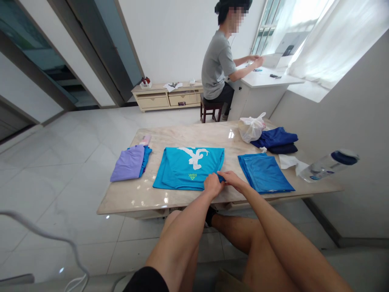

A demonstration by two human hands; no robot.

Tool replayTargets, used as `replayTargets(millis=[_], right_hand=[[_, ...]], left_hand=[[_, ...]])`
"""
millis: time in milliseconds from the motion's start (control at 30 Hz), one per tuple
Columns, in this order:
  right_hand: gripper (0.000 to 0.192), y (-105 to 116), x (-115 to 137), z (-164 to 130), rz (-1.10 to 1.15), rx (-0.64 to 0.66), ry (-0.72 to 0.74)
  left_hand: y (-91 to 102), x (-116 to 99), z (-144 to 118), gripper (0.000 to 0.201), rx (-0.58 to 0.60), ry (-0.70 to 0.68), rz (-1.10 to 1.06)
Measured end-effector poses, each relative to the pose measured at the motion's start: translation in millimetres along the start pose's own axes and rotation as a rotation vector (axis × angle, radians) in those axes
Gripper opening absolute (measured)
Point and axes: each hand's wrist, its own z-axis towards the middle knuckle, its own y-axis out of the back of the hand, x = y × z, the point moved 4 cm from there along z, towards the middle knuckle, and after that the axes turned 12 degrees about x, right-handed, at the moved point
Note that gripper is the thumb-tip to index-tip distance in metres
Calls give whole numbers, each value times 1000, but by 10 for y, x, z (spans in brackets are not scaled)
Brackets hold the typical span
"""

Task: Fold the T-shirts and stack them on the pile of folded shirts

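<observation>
A bright blue T-shirt [179,174] lies partly folded on the marble-topped table [194,138], its white print and small green lettering facing up. My left hand [213,184] is closed on the shirt's near right corner. Right beside it, my right hand [233,180] pinches the same corner between thumb and fingers. Just right of my hands rests a folded blue garment [267,172]. To the left of the shirt sits a folded purple garment [127,163] with blue cloth under its right edge.
At the table's back right are a white plastic bag [251,128], dark blue folded clothes [278,138], tissue [293,163] and a clear water bottle [330,165]. A pink packet [145,140] lies back left. Beyond, a person [215,65] sits at a white desk [267,79].
</observation>
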Motion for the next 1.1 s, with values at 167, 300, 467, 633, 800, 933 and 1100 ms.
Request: replayTargets(millis=[167, 300, 467, 633, 800, 933, 1100], right_hand=[[44, 52, 47, 1, 106, -7, -35], [54, -5, 78, 2, 139, 151, -36], [61, -101, 131, -21, 158, 339, 9], [61, -89, 200, -72, 153, 277, -18], [47, 72, 222, -111, 34, 40, -42], [36, 287, 121, -148, 47, -173, -120], [47, 398, -36, -154, 171, -234, -195]], left_hand=[[33, 60, 70, 57, 8, 36, -142], [71, 118, 85, 47, 10, 37, -148], [109, 174, 86, 36, 0, 81, -194], [142, 180, 62, 36, 30, 89, -145], [197, 188, 49, 33, 40, 95, -123], [239, 112, -15, 32, 75, 31, -58], [122, -25, -236, 29, 168, -140, 37]])
